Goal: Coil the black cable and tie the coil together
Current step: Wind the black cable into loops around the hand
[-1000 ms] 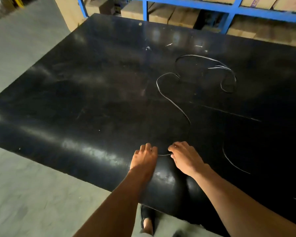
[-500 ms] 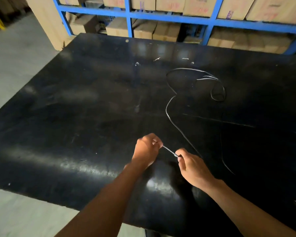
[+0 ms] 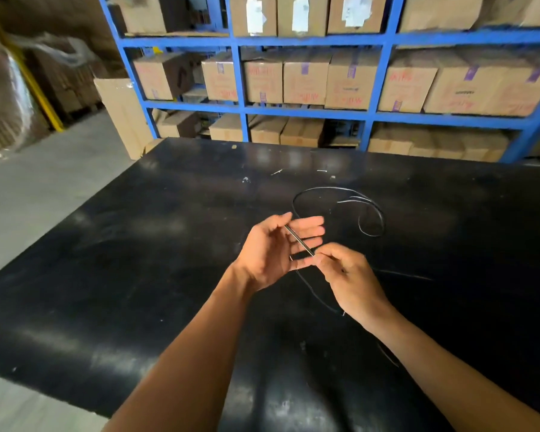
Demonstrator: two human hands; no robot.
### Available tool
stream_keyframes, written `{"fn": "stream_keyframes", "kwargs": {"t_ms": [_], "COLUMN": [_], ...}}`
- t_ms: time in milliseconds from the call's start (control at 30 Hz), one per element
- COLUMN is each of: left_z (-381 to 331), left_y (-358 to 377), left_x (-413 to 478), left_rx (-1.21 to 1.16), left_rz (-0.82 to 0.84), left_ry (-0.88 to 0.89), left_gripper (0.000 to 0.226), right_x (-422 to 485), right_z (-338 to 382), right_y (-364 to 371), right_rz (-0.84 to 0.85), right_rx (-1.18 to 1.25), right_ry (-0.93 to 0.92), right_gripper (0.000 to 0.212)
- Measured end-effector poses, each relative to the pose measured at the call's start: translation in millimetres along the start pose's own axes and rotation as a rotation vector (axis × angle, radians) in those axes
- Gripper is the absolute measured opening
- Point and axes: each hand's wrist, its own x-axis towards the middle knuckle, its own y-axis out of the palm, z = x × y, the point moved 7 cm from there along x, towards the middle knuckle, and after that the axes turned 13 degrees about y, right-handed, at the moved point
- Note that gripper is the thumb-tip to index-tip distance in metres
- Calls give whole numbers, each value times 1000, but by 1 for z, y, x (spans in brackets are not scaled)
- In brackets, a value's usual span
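Between the two raised hands, just above the near-middle of the table: one end of the thin black cable point(image 3: 298, 243), a short straight stretch drawn taut. Right hand point(image 3: 348, 277) has a closed fingertip grip on it, pinching at the thumb and forefinger. Left hand point(image 3: 273, 251) is spread open, palm up, fingers splayed; the cable lies across those fingers, likely set as the form for a first loop. No firm left grip visible. Rest of the cable trails down under the right wrist and lies loose on the glossy black table point(image 3: 106, 275), curling in an open loop farther off, right of centre. Coiling looks barely begun; nothing tied. Blue metal shelving with cardboard boxes point(image 3: 306, 77) stands beyond the far edge.
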Motion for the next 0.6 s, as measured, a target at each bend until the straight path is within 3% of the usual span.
{"fn": "stream_keyframes", "kwargs": {"t_ms": [133,367,600], "left_z": [6,18,-13], "left_y": [22,22,26], "left_x": [-4,-15,-11], "left_rx": [-22,-87,-172], "left_rz": [3,-105,28], "left_ry": [-24,20,94], "left_gripper": [62,64,69], "right_x": [-2,-15,-11], "right_z": [5,1,-16], "right_y": [-10,-9,-15], "right_rz": [79,224,263], "right_rx": [14,104,41], "right_ry": [-47,-76,-53], "right_gripper": [15,17,22]}}
